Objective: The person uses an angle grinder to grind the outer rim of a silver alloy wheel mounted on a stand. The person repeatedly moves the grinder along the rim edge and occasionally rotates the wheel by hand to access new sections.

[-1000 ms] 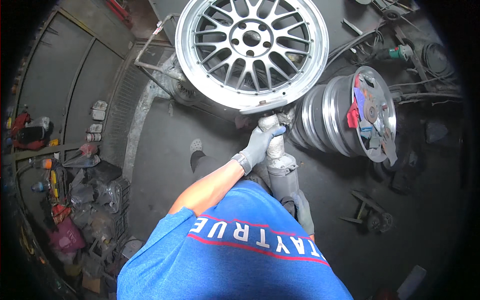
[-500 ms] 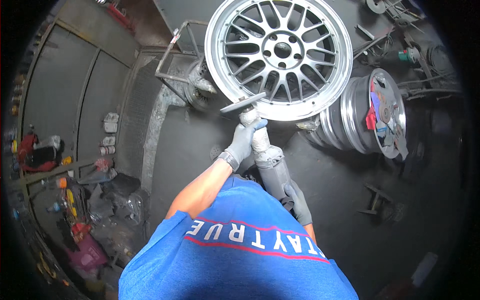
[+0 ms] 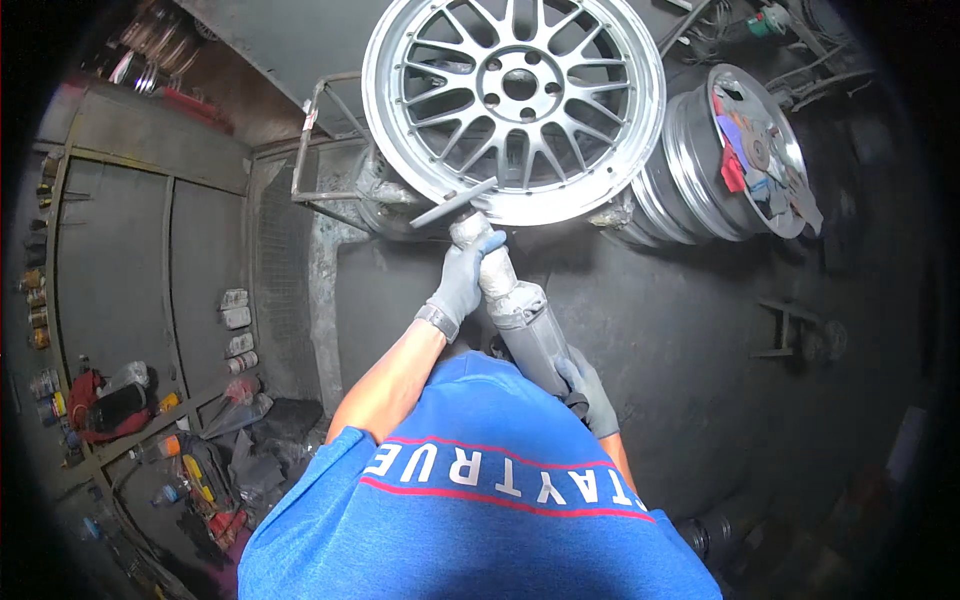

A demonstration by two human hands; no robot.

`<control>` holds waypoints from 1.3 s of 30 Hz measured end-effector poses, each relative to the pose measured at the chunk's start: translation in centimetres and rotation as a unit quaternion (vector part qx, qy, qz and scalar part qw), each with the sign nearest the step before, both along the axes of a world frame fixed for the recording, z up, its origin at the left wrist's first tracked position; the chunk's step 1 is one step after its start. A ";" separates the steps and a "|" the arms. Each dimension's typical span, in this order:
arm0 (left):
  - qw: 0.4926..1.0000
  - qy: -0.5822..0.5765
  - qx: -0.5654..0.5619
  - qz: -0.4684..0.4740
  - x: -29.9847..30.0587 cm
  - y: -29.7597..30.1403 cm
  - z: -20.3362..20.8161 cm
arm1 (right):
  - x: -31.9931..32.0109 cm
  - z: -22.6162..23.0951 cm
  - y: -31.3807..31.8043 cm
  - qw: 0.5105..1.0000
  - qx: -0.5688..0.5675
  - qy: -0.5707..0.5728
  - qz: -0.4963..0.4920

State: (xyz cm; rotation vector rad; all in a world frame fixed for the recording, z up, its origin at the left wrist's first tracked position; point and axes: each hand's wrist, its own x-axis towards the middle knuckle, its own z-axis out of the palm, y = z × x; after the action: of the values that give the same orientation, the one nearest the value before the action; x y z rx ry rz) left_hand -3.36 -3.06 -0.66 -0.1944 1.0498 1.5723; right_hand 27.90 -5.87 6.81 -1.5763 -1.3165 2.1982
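Observation:
A large silver mesh-spoked wheel rim (image 3: pixel 600 190) lies in front of me, its polished lip nearest. With both gloved hands I hold an angle grinder (image 3: pixel 533 342), its grey body slanting down to the right. My left hand (image 3: pixel 462 278) is closed around the white-wrapped neck near the head. Around the rear of the body my right hand (image 3: pixel 588 388) is closed, its fingers partly hidden. The thin grinding disc (image 3: pixel 453 203) is seen nearly edge-on at the rim's near left lip; whether it touches cannot be made out.
A metal frame (image 3: pixel 305 160) stands at the rim's left. To the right, polished wheel barrels (image 3: pixel 690 150) lie on their side, with coloured cloths and discs (image 3: pixel 760 150) on the end one. Cans (image 3: pixel 235 308), bags and bottles line the left wall; a small metal stand (image 3: pixel 785 328) is at right.
My view has shifted, so the rim and wheel barrels sit farther up and left. The grinder and both hands have moved slightly left with the disc tilted more steeply; both grips are unchanged.

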 end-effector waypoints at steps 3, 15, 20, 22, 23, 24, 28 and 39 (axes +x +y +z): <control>0.999 0.015 -0.021 -0.025 3.4 0.4 0.0 | 3.7 -1.2 -0.7 1.000 0.015 0.002 -0.015; 0.999 0.031 0.023 -0.038 12.7 5.6 3.6 | 12.4 -1.3 2.7 0.996 0.042 0.033 -0.074; 0.995 0.087 0.043 -0.006 11.4 7.0 9.1 | 12.1 -1.8 7.2 0.989 0.124 0.083 -0.004; 0.987 0.132 0.084 0.021 10.1 7.1 11.4 | 11.1 -1.3 9.3 0.983 0.155 0.092 0.034; 0.983 0.149 0.100 0.036 9.6 6.9 13.2 | 10.1 -0.6 10.5 0.979 0.170 0.097 0.052; 0.979 0.168 0.103 0.060 9.5 6.9 15.2 | 9.4 0.1 11.3 0.977 0.171 0.115 0.059; 0.961 0.172 0.194 0.096 7.3 6.1 16.8 | 6.2 1.8 14.1 0.965 0.157 0.197 0.079; 0.965 0.135 0.166 0.150 4.3 3.7 10.2 | 1.6 2.1 15.7 0.966 0.186 0.095 0.155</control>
State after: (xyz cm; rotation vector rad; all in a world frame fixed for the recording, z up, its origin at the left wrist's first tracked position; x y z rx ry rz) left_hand 0.94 0.65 9.55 0.0999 0.9768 2.0675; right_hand 29.50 9.86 8.91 -1.0565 -1.8778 2.0299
